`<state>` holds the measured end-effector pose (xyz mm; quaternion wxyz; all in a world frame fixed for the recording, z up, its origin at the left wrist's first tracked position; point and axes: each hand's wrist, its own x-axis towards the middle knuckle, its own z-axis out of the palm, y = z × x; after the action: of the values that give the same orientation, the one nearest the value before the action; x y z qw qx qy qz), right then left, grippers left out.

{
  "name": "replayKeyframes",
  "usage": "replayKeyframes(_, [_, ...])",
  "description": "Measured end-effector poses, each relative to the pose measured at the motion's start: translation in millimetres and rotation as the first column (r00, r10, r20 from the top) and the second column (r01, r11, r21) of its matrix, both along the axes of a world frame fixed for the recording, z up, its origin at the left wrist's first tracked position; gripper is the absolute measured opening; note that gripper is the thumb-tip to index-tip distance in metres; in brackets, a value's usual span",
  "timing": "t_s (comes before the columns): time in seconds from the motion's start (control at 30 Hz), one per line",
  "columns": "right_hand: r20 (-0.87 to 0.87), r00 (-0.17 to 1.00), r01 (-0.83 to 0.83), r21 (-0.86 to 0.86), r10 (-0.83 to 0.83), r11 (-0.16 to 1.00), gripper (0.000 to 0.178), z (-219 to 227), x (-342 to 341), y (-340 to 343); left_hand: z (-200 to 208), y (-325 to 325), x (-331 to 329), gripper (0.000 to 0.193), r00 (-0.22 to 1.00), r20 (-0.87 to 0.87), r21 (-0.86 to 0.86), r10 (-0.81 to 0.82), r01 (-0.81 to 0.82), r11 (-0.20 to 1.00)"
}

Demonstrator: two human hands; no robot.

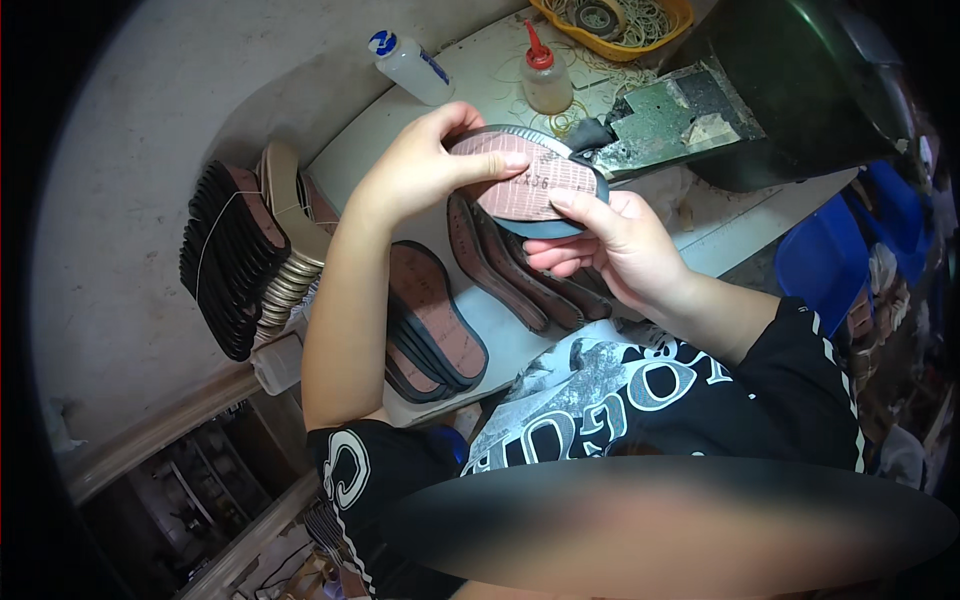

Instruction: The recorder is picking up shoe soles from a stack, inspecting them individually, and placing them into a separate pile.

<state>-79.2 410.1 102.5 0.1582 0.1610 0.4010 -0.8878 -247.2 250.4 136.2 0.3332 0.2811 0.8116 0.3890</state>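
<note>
A shoe insole with a pink gridded face and a dark, bluish edge is held up above the table in both hands. My left hand grips its far left side, the thumb flat on the pink face and the fingers behind it. My right hand pinches the near right side, thumb on top and fingers curled beneath. The insole's right end lies close to the worn metal bed of a green machine; whether they touch, I cannot tell. Below my hands, several similar insoles lie overlapping on the table.
Another stack of insoles lies nearer me. At left stand tied bundles of black and beige insoles. Farther back are a white bottle, a red-tipped glue bottle and a yellow basket of rubber bands. A blue chair stands at right.
</note>
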Motion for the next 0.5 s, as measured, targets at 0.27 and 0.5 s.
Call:
replayKeyframes(0.27, [0.020,0.999,-0.027,-0.033,0.028,0.999,0.042,7,-5,7,-1,-17,37,0.056,0.977,-0.015,-0.079,0.212,-0.213,0.974])
replayKeyframes(0.5, [-0.051,0.990,-0.126,0.137,0.134,0.983,0.039,7,-2,16,10,-7,63,0.053,0.979,0.115,-0.149,0.168,-0.151,0.977])
